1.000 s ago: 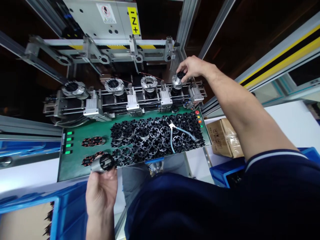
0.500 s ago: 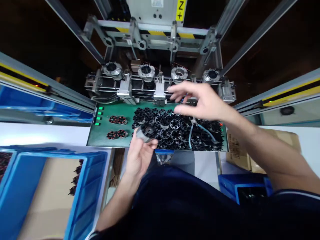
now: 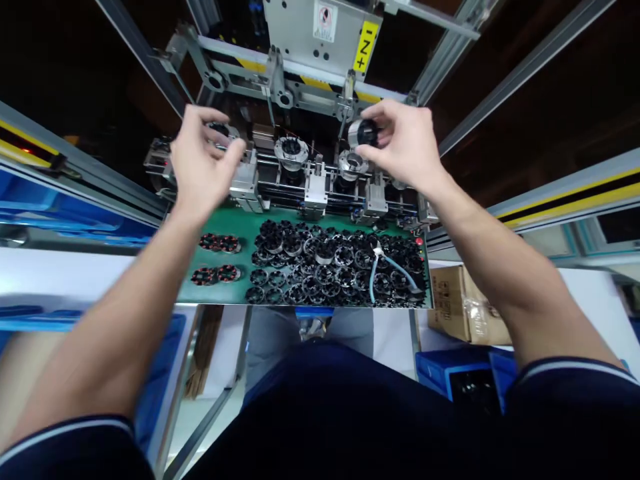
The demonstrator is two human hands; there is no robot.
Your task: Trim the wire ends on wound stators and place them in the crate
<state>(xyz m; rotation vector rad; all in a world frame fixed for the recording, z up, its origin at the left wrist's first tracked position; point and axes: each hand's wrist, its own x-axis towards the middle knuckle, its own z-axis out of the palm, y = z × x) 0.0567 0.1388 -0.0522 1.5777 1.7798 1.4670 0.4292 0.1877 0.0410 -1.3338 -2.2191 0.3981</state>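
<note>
My right hand (image 3: 403, 143) grips a stator core (image 3: 356, 133), a silver ring with black plastic insulation, tilted just above the third round fixture (image 3: 353, 164) of the winding machine. That fixture's centre looks open. My left hand (image 3: 203, 157) is at the leftmost fixture (image 3: 220, 131), thumb and fingers apart around its near side. The hand partly hides this fixture, and I see nothing held in it. Between the hands, a black core sits in the second fixture (image 3: 291, 150). Many more black stator cores (image 3: 325, 250) crowd the green work surface (image 3: 245, 223) below.
Blue-handled cutting pliers (image 3: 379, 252) lie on the cores. Several copper-wound stators (image 3: 219, 243) lie at the left. Metal slide blocks (image 3: 315, 189) and rods stand before the fixtures. A cardboard box (image 3: 450, 303) and blue bin (image 3: 435, 370) are at the right.
My left hand, which held a core low over the bench, has moved up and left to the first fixture. My right hand, empty before, now holds a core higher up.
</note>
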